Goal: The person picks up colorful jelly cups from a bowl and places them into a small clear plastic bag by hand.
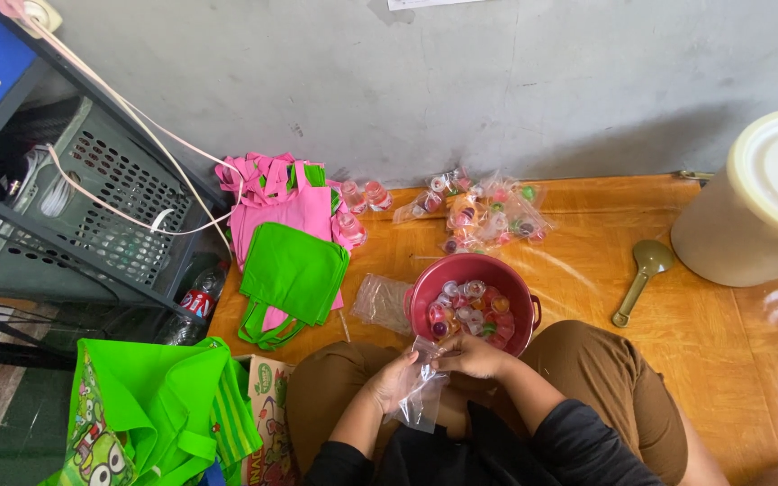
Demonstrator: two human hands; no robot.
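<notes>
I sit cross-legged on a wooden floor. Both hands hold a small clear plastic bag (pixel 422 396) over my lap. My left hand (pixel 391 382) grips the bag's left side. My right hand (pixel 472 355) pinches its top edge. Just beyond my hands stands a dark red bowl (pixel 517 290) full of small coloured jelly cups (pixel 470 310). Several filled clear bags of jelly cups (pixel 488 216) lie by the wall behind the bowl.
A stack of empty clear bags (pixel 380 301) lies left of the bowl. Pink and green tote bags (pixel 288 243) are piled further left. A green spoon (pixel 643 274) and a lidded cream bucket (pixel 758 202) stand right. A metal shelf with a grey crate (pixel 92 198) is at left.
</notes>
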